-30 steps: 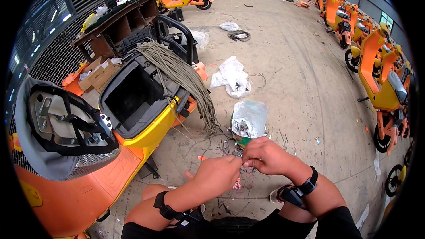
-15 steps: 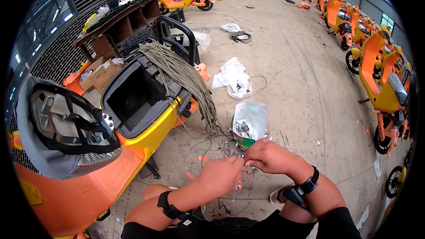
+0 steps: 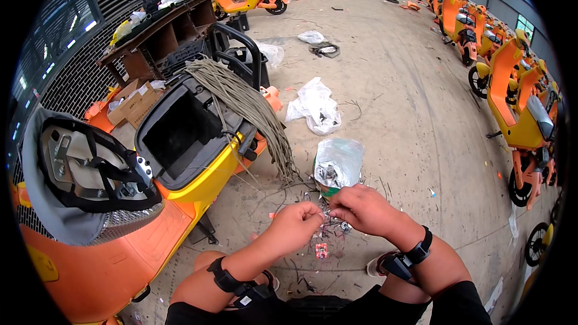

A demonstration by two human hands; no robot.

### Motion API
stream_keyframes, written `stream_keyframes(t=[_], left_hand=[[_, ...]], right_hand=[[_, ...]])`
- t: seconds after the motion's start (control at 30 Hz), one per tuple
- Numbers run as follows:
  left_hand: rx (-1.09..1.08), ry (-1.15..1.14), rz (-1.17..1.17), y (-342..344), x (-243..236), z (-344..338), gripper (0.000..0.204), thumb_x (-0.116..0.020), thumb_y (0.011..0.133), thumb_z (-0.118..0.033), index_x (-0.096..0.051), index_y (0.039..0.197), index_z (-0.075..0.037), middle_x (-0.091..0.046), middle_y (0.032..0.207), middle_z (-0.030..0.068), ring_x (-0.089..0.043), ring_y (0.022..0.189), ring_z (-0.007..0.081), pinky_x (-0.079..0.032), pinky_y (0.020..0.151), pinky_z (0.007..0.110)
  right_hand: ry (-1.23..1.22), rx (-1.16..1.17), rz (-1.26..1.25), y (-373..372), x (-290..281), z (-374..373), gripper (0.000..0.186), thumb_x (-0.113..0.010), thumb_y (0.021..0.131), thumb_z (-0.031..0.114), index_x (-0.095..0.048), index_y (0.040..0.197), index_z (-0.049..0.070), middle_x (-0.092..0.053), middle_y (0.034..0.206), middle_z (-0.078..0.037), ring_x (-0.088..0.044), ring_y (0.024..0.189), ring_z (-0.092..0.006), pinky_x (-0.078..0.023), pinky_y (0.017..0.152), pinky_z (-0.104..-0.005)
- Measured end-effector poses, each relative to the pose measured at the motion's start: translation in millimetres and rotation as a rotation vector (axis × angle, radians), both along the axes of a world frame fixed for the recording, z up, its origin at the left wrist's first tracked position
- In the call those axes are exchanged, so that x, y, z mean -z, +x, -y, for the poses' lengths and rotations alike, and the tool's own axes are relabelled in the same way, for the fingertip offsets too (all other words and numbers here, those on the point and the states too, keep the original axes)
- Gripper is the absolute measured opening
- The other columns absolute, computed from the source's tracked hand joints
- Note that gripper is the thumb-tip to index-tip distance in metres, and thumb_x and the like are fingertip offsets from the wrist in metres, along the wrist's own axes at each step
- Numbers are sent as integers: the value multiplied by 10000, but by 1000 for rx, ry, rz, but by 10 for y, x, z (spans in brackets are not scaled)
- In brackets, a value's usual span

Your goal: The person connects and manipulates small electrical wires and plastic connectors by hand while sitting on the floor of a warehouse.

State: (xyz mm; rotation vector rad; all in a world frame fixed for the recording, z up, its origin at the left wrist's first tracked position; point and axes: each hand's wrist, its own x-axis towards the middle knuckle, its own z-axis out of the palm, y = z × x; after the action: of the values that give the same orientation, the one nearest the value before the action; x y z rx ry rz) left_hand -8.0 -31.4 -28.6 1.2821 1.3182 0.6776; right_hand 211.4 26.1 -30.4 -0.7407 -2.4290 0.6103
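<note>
My left hand and my right hand are held out in front of me, a small gap between their fingertips. Both are closed in a pinch; whatever sits in the fingers is too small to make out. Just beyond the right hand stands a sack with a whitish, shiny plastic top and a green lower part. Below the fingertips lies a small red-and-white piece among scattered wire bits. A bundle of grey-green cords hangs over the scooter's rear, left of the sack.
At my left stands a yellow-and-orange scooter with its storage box open and its grey seat tipped up. White plastic bags lie on the floor ahead. Scooters line the right side. A brown shelf unit stands back left.
My hands, together before, are now slightly apart; the left has shifted a little left and up. The small red-and-white piece shows more fully between and below them.
</note>
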Motion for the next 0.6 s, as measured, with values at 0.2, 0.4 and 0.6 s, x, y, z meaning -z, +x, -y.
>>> stream_keyframes(t=[0.2,0.4,0.6], left_hand=[[-12,-107,145,14,-4,-17,157,-615,988,-158,-701,1014,-30,-631,830,-41,-495,716,20,-400,603,223],[28,-30,3,5,-13,-2,160,-633,985,-161,-694,998,-14,-620,783,-43,-493,680,32,-406,595,233],[27,123,-144,31,-70,46,160,-642,977,-173,-691,976,-21,-593,699,-26,-497,626,57,-407,553,261]], right_hand=[[100,-16,-53,5,29,-21,124,-733,870,143,-643,950,112,-641,866,-46,-644,880,-286,-483,779,-403],[150,7,-30,-6,31,-4,117,-764,816,116,-665,879,120,-691,873,-20,-665,859,-260,-487,812,-384],[111,-19,9,-11,57,-7,78,-752,826,114,-687,869,121,-710,861,-16,-677,856,-253,-487,823,-375]])
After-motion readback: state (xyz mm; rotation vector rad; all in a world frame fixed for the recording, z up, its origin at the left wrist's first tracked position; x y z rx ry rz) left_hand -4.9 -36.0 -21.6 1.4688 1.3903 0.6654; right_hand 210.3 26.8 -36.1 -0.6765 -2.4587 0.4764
